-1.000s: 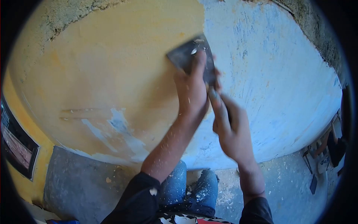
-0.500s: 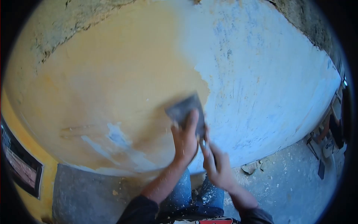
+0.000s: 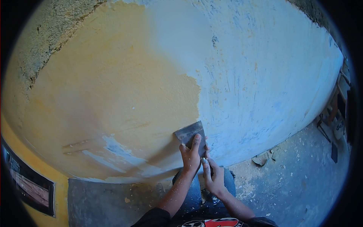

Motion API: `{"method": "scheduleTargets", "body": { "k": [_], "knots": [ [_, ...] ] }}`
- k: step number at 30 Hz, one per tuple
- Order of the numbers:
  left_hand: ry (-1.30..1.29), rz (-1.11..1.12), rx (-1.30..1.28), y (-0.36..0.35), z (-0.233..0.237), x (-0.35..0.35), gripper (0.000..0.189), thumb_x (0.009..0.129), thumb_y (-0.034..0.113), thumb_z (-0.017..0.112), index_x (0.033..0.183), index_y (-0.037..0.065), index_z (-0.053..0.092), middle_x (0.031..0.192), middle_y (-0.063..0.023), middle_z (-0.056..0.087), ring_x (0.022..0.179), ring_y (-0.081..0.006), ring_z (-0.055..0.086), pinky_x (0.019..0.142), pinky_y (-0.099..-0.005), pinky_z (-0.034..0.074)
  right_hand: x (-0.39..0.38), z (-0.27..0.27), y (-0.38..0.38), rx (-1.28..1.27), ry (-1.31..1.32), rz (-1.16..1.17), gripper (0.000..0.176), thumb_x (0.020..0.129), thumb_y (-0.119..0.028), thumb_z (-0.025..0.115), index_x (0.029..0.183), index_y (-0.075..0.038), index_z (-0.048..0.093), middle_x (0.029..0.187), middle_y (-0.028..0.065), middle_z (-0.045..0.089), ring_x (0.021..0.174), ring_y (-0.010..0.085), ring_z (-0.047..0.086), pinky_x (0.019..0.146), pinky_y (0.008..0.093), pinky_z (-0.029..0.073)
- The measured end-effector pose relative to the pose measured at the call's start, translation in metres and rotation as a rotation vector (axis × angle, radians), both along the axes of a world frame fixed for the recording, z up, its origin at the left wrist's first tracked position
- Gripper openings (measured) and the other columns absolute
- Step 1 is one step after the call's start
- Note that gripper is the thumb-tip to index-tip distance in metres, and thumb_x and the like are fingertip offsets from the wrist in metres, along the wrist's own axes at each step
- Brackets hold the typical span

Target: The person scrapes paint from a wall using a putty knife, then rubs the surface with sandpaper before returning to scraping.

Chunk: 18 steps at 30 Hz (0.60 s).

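A wide metal scraper (image 3: pixel 189 133) has its broad edge against the wall (image 3: pixel 162 100), near where yellow paint meets a bare bluish-white area. My left hand (image 3: pixel 191 157) is closed on the blade, the thumb laid flat over its face and the other fingers behind it. Just below, my right hand (image 3: pixel 214 179) is closed around the scraper's handle, which is mostly hidden by the fingers. Pale flecks stick to both forearms. White streaks of stripped paint (image 3: pixel 117 147) show on the yellow part to the left.
Rough broken plaster (image 3: pixel 49 38) borders the wall at upper left. Paint chips and a curved flake (image 3: pixel 259 160) lie on the grey concrete floor (image 3: pixel 287 189). Tools and other items (image 3: pixel 332 125) stand at the right. A dark-framed opening (image 3: pixel 36 185) is at lower left.
The scraper and both hands have moved down in view, and the blade is less blurred. The view has shifted somewhat, with more floor showing. Both hands keep their hold.
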<state>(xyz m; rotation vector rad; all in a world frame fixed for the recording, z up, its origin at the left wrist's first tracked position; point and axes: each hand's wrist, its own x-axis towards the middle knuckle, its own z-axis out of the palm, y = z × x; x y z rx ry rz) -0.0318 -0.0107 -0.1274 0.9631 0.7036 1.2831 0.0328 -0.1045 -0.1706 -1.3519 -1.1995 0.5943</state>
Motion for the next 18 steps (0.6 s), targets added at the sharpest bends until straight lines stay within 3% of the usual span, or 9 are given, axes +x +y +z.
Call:
{"method": "scheduleTargets", "body": {
  "k": [1, 13, 14, 18],
  "knots": [
    [0.002, 0.0, -0.002, 0.003, 0.006, 0.0, 0.038, 0.093, 0.03, 0.066, 0.093, -0.008, 0.064, 0.064, -0.0109, 0.06, 0.047, -0.0168, 0.056, 0.042, -0.0281, 0.045, -0.001, 0.003, 0.003, -0.008, -0.012, -0.006, 0.031, 0.098, -0.016, 0.052, 0.118, 0.006, 0.06, 0.059, 0.0168, 0.058, 0.049, 0.0198, 0.059, 0.052, 0.031, 0.044],
    [-0.017, -0.046, 0.076, 0.015, 0.049, -0.005, 0.036, 0.095, 0.033, 0.062, 0.096, -0.003, 0.058, 0.06, -0.0088, 0.057, 0.042, -0.0163, 0.053, 0.038, -0.0274, 0.043, 0.0, 0.052, 0.01, -0.03, 0.014, 0.066, 0.03, 0.098, -0.015, 0.051, 0.12, 0.004, 0.059, 0.065, 0.0216, 0.058, 0.055, 0.0225, 0.062, 0.056, 0.0336, 0.047],
    [-0.012, -0.051, 0.032, 0.01, 0.039, -0.005, 0.036, 0.095, 0.033, 0.063, 0.095, -0.003, 0.058, 0.06, -0.0087, 0.057, 0.042, -0.0164, 0.054, 0.038, -0.0276, 0.043, -0.006, 0.038, 0.005, 0.076, -0.018, -0.007, 0.033, 0.102, -0.021, 0.046, 0.118, 0.005, 0.058, 0.061, 0.0087, 0.053, 0.059, 0.0088, 0.05, 0.054, 0.0278, 0.041],
    [0.042, 0.007, -0.026, -0.006, 0.018, -0.002, 0.037, 0.094, 0.032, 0.063, 0.098, -0.005, 0.059, 0.062, -0.0103, 0.059, 0.042, -0.0162, 0.053, 0.038, -0.0277, 0.042, -0.009, 0.007, -0.006, -0.014, 0.027, 0.012, 0.032, 0.101, -0.019, 0.045, 0.119, 0.005, 0.057, 0.062, 0.0093, 0.054, 0.06, 0.0086, 0.052, 0.054, 0.0273, 0.041]
  ]
}}
